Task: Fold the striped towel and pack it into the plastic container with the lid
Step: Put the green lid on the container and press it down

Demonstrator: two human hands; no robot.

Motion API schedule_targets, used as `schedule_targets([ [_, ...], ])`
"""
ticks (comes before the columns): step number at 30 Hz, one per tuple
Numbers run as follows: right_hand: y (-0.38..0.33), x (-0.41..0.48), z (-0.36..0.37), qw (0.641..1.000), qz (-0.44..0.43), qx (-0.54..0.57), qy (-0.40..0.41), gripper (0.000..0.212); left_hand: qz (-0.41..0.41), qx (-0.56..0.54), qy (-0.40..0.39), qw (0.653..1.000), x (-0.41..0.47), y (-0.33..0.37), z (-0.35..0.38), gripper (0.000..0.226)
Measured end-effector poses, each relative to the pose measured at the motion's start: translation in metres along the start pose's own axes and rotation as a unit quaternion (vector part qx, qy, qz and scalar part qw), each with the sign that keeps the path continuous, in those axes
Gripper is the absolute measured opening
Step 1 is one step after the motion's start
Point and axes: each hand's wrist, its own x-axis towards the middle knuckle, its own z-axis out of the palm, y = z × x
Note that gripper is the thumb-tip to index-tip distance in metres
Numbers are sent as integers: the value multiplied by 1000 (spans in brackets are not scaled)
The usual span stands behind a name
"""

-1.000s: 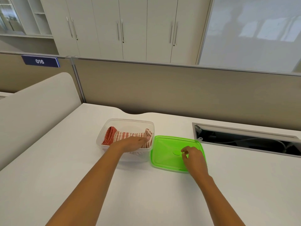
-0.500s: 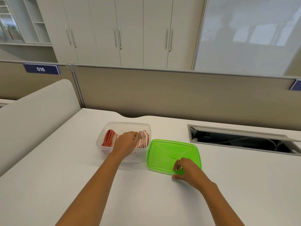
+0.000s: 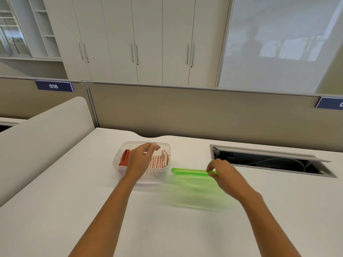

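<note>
The folded red-and-white striped towel [image 3: 158, 161] lies inside the clear plastic container [image 3: 118, 156] on the white desk. My left hand [image 3: 140, 160] hovers over the container with loosely curled fingers, holding nothing, and hides the towel's middle. To the right, my right hand [image 3: 222, 173] grips the green lid [image 3: 189, 171] by its right side. The lid is lifted off the desk, seen nearly edge-on, and blurred by motion, with a green smear below it.
An open cable tray slot [image 3: 269, 162] is cut into the white desk [image 3: 92, 210] at the right back. A beige partition [image 3: 185, 112] runs behind the desk, and a curved white divider [image 3: 42, 134] stands at the left.
My right hand has closed on the lid and raised it off the desk, tilting it. My left hand has lifted off the towel and hangs above the container.
</note>
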Motion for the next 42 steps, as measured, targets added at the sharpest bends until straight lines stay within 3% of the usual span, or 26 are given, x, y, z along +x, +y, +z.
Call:
schedule_targets([
  [3,-12,1,-41,1000,7,16,25,15,-21,-56,-44,997,-5,11,-5,26],
  [7,-31,2,-82,987,-34,154,30,7,-23,-150,-138,979,-16,18,-8,30],
  [11,-45,11,-93,973,-26,225,48,8,-16,-201,-166,965,-29,20,-12,77],
  [12,-48,15,-91,972,-25,229,54,7,-22,-214,-154,964,-31,21,-13,80],
  [14,-52,21,-85,968,-19,238,76,10,-48,-242,-113,962,-32,22,-14,65],
  [17,-51,26,-71,958,12,229,173,32,-81,-273,-54,957,-29,22,-18,38],
  [20,-50,18,-47,893,112,359,248,45,-142,-305,15,942,-21,15,-27,27],
  [22,-55,12,-28,842,175,470,196,49,-167,-308,37,936,-15,10,-33,25],
  [24,-63,9,-10,817,199,523,141,44,-182,-302,52,934,-10,7,-36,24],
  [27,-74,9,9,839,197,489,137,37,-209,-291,103,928,-3,-3,-40,22],
  [30,-82,18,19,854,197,467,117,36,-212,-212,150,942,3,-17,-47,24],
  [35,-95,39,32,884,191,421,60,40,-217,-126,167,954,18,-38,-55,33],
  [42,-105,75,58,909,195,369,-3,39,-252,-95,177,947,41,-64,-57,34],
])
